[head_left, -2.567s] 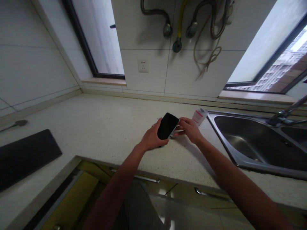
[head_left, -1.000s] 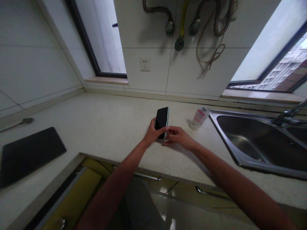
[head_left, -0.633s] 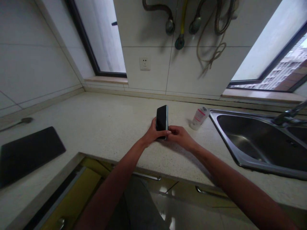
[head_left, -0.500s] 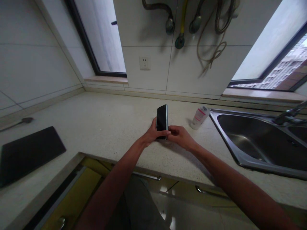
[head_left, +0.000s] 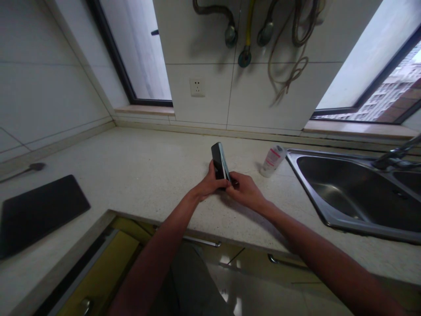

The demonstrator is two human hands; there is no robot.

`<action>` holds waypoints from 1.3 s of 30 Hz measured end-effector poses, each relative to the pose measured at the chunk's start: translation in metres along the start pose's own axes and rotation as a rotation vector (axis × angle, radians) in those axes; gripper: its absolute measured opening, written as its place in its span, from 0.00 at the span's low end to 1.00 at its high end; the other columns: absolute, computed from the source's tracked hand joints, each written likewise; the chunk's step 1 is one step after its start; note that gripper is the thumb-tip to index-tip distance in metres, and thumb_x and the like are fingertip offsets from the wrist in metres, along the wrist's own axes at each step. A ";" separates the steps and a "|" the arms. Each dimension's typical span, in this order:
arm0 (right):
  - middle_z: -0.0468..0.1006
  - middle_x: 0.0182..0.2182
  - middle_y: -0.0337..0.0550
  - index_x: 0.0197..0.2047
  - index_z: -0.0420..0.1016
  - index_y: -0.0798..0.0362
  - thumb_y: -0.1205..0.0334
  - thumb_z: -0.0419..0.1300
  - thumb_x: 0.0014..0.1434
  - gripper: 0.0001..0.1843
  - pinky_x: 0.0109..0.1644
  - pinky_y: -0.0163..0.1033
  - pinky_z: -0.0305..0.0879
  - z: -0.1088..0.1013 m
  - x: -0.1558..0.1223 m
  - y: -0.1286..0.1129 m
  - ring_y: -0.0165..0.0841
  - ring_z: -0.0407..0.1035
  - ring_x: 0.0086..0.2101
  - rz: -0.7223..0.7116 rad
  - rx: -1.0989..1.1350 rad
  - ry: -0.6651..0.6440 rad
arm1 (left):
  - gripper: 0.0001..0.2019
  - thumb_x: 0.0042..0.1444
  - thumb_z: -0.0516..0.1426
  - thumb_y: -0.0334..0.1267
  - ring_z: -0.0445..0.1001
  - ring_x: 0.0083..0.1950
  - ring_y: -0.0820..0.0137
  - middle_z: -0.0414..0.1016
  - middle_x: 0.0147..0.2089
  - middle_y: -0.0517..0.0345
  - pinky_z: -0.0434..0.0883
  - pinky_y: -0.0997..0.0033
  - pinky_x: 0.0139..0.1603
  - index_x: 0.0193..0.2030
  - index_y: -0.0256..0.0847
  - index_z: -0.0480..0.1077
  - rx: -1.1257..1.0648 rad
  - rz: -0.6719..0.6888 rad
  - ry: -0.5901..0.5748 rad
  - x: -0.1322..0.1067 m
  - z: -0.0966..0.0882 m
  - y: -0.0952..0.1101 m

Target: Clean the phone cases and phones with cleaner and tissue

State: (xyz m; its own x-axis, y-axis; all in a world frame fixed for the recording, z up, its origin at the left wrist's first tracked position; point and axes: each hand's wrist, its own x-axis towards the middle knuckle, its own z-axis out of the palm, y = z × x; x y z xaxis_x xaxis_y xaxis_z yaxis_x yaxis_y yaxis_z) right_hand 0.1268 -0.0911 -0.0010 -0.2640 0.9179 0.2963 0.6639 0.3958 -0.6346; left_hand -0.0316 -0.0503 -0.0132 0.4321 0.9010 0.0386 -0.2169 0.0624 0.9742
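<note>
A smartphone [head_left: 216, 159] with a dark screen stands tilted above the counter, between my two hands. My left hand [head_left: 209, 182] grips its lower left side, thumb across the front. My right hand [head_left: 244, 187] pinches the lower right edge with bent fingers. Along that side a pale strip, which looks like the rim of a case [head_left: 224, 161], stands slightly apart from the dark screen, with a bright gap low down. The fingers hide the phone's bottom end. To the right of my right hand, a white and pink tube [head_left: 273, 160] stands on its cap.
The pale countertop [head_left: 158, 175] runs along a tiled wall with a socket [head_left: 197, 87] and capped pipes. At the right is a steel sink [head_left: 320, 210] with a faucet [head_left: 396, 156]. A black flat panel [head_left: 44, 213] and a brush-like tool [head_left: 36, 166] lie at the left.
The phone has turned, showing more of its right edge, and a gap now shows between the screen and the pale rim. Both hands keep their hold. The view has shifted slightly.
</note>
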 end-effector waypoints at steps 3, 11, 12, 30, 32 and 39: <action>0.78 0.33 0.48 0.42 0.74 0.55 0.62 0.53 0.55 0.13 0.36 0.38 0.63 0.003 -0.001 -0.001 0.36 0.69 0.31 -0.094 -0.142 0.016 | 0.49 0.34 0.64 0.29 0.72 0.38 0.72 0.67 0.40 0.65 0.72 0.68 0.43 0.63 0.49 0.45 -0.080 -0.042 -0.028 -0.001 0.001 0.002; 0.76 0.53 0.57 0.59 0.65 0.54 0.64 0.52 0.60 0.23 0.47 0.45 0.70 0.010 0.001 0.001 0.44 0.73 0.48 -0.234 -0.313 0.071 | 0.26 0.32 0.59 0.27 0.69 0.31 0.76 0.67 0.32 0.68 0.69 0.75 0.33 0.42 0.45 0.58 -0.244 -0.012 0.023 0.001 0.002 0.002; 0.75 0.54 0.56 0.59 0.65 0.53 0.64 0.52 0.60 0.23 0.46 0.45 0.70 0.010 0.002 0.002 0.44 0.73 0.49 -0.226 -0.305 0.074 | 0.23 0.32 0.58 0.27 0.69 0.31 0.76 0.66 0.31 0.68 0.69 0.74 0.33 0.39 0.44 0.58 -0.263 -0.011 0.016 0.002 0.001 0.001; 0.76 0.51 0.62 0.62 0.59 0.61 0.63 0.53 0.61 0.27 0.45 0.45 0.67 0.016 0.001 0.008 0.43 0.73 0.43 -0.119 -0.229 -0.092 | 0.19 0.34 0.59 0.25 0.71 0.31 0.75 0.71 0.30 0.63 0.68 0.75 0.32 0.36 0.40 0.63 -0.188 -0.134 -0.091 0.001 -0.002 -0.001; 0.75 0.52 0.61 0.61 0.60 0.59 0.65 0.54 0.60 0.26 0.46 0.44 0.67 0.016 0.000 0.009 0.43 0.73 0.44 -0.139 -0.227 -0.091 | 0.19 0.34 0.59 0.25 0.71 0.31 0.75 0.72 0.31 0.62 0.68 0.75 0.33 0.36 0.39 0.62 -0.177 -0.144 -0.096 0.001 -0.002 -0.001; 0.72 0.56 0.62 0.63 0.57 0.57 0.64 0.56 0.62 0.27 0.48 0.46 0.69 0.019 0.000 0.015 0.44 0.73 0.47 -0.156 -0.252 -0.089 | 0.20 0.34 0.59 0.24 0.72 0.32 0.74 0.72 0.31 0.63 0.70 0.74 0.34 0.37 0.39 0.62 -0.169 -0.150 -0.128 0.001 -0.007 -0.003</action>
State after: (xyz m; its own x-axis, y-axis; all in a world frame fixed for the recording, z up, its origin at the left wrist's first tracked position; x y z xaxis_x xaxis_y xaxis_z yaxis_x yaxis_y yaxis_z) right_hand 0.1235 -0.0845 -0.0235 -0.4294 0.8498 0.3056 0.7600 0.5228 -0.3860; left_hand -0.0363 -0.0465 -0.0174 0.5756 0.8151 -0.0650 -0.2807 0.2716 0.9206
